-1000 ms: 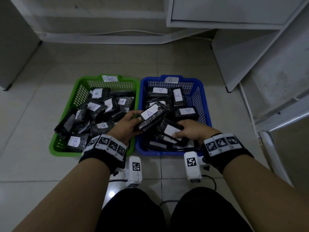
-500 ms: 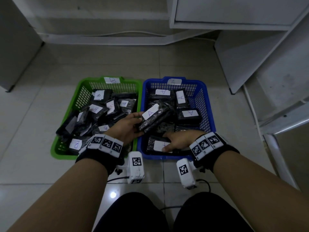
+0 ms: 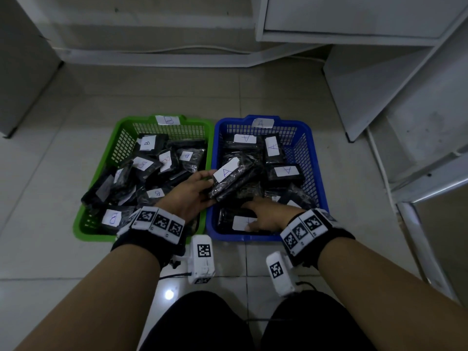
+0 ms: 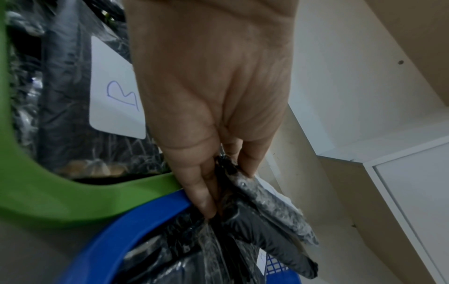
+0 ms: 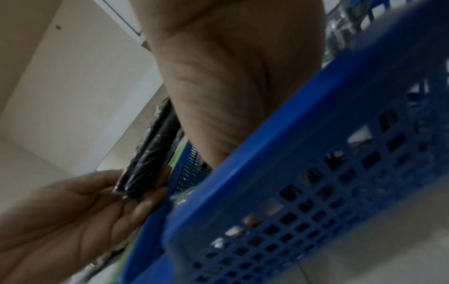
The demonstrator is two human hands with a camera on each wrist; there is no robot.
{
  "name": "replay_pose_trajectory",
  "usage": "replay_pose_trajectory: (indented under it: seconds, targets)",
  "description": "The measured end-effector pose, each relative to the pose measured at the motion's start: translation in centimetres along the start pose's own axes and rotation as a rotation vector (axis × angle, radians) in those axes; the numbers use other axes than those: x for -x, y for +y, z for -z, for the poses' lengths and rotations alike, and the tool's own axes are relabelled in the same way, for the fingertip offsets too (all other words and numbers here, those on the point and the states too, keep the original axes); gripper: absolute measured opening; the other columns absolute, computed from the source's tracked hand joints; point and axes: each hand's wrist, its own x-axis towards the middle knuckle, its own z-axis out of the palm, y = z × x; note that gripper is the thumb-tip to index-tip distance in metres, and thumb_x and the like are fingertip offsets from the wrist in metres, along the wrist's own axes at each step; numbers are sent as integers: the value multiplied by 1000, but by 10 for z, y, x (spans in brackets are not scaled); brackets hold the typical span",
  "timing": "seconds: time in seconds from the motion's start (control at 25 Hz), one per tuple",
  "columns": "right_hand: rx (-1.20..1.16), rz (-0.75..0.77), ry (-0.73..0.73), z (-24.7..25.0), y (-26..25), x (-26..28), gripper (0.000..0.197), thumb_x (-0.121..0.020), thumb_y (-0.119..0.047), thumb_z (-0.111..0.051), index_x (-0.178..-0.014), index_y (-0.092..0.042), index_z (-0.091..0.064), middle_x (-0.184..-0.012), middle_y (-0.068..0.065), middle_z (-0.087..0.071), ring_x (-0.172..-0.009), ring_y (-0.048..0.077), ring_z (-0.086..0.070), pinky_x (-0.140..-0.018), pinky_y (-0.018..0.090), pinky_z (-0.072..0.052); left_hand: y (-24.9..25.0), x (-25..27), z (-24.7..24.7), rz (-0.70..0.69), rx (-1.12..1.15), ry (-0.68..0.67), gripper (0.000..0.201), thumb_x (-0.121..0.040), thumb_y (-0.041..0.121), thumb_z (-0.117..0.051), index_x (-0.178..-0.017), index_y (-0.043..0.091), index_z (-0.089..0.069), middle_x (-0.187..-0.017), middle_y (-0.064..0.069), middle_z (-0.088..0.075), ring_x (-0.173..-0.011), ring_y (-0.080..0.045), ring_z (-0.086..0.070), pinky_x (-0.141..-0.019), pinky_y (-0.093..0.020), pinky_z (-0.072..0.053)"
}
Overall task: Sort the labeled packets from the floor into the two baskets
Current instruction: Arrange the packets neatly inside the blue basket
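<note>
My left hand [image 3: 188, 192] pinches an A packet [image 3: 231, 179] over the blue basket [image 3: 315, 158]; right hand [image 3: 266, 216] lies flat inside. A loose pinch could drop it into the green basket [image 3: 101, 160].

White cabinet [image 3: 354, 16] — tiled floor [image 3: 177, 92]

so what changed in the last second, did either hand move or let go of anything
The right hand slid toward the near edge of the blue basket and now lies on a packet at the front; whether it grips that packet cannot be told. The left hand kept holding the packet marked A over the blue basket's left side. The green basket and both piles stayed as they were.
</note>
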Motion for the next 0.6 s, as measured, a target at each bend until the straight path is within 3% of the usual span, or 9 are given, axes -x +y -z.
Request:
replay_pose_trajectory:
  seconds: [0.12, 0.24, 0.36, 0.48, 0.52, 0.6]
  targets:
    - [-31, 23, 80, 1, 1, 1, 65, -90, -26, -59, -147, -25, -27, -145, 14, -39, -130, 31, -40, -106, 34, -38, 0, 1, -1, -9, -13, 17, 29, -96, 3, -38, -120, 15, -50, -96, -2, -62, -81, -12, -59, -62, -22, -57]
    - [85, -21, 17, -9, -5, 0, 65, -94, -25, -53, -150, -27, -20, -149, 18, -26, -137, 34, -25, -110, 36, -29, -1, 1, -2, -17, -12, 26, 27, -96, 2, -38, -117, 15, -50, -96, -2, -62, -82, -12, -59, -63, -22, -57]
    - [40, 31, 31, -1, -4, 7, 62, -90, -30, -59, -146, -22, -34, -145, 13, -35, -135, 31, -32, -107, 31, -31, -2, 0, -3, -16, -23, 33, 27, -97, 2, -38, -116, 15, -50, -96, -2, -62, -83, -13, -60, -64, -23, -57]
    - [-55, 26, 351, 22, 17, 22, 37, -84, -26, -68, -121, -22, -62, -122, 3, -54, -120, 26, -47, -94, 28, -39, -2, 0, -3, -17, -21, 42, 25, -97, 2, -38, -108, 17, -54, -95, -1, -63, -81, -12, -60, -63, -23, -58]
    - [17, -28, 449, 25, 27, 27, 34, -81, -26, -69, -115, -23, -63, -118, 2, -53, -117, 26, -45, -91, 31, -39, -2, 1, -3, -17, -18, 45, 24, -96, 2, -38, -106, 18, -54, -94, -1, -63, -81, -12, -60, -62, -23, -57]
    - [226, -145, 446, 22, 46, 38, 46, -74, -25, -74, -116, -22, -55, -121, 2, -47, -115, 27, -40, -87, 35, -39, -2, 1, -4, -17, -19, 45, 25, -96, 2, -38, -107, 17, -54, -94, -1, -63, -81, -12, -60, -61, -23, -57]
